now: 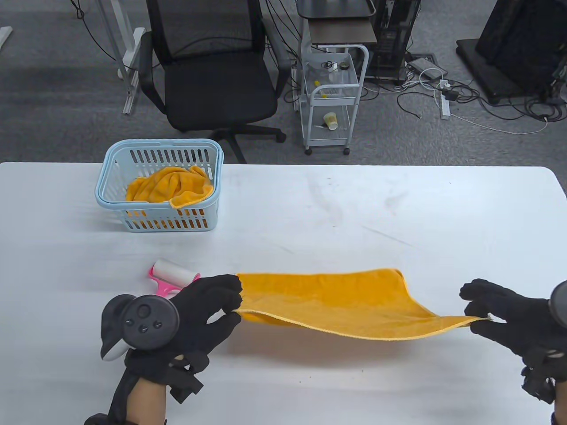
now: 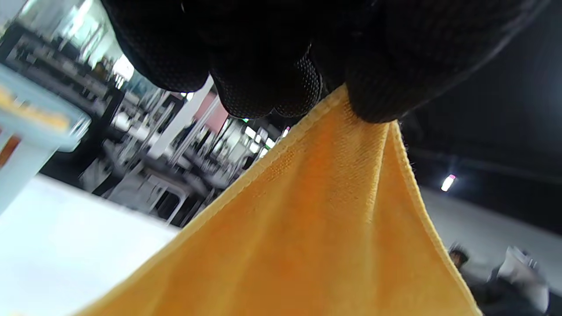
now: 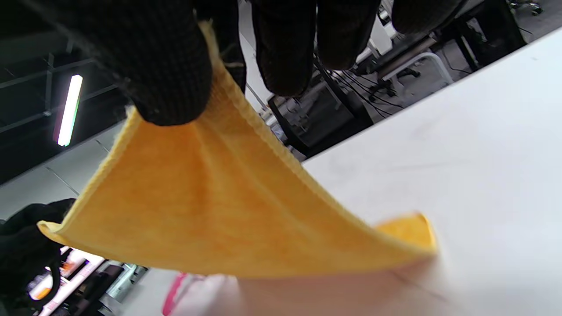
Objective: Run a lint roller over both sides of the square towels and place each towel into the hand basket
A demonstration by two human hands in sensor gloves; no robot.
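Observation:
An orange square towel hangs stretched above the table between both hands. My left hand pinches its near left corner; in the left wrist view the towel spreads down from my fingertips. My right hand pinches the near right corner, seen close in the right wrist view on the towel. The far edge of the towel droops toward the table. A pink-handled lint roller with a white roll lies on the table just behind my left hand. The light blue hand basket at the back left holds another orange towel.
The white table runs the width of the view. Beyond its far edge stand a black office chair and a small white trolley on the grey floor, with cables at the right.

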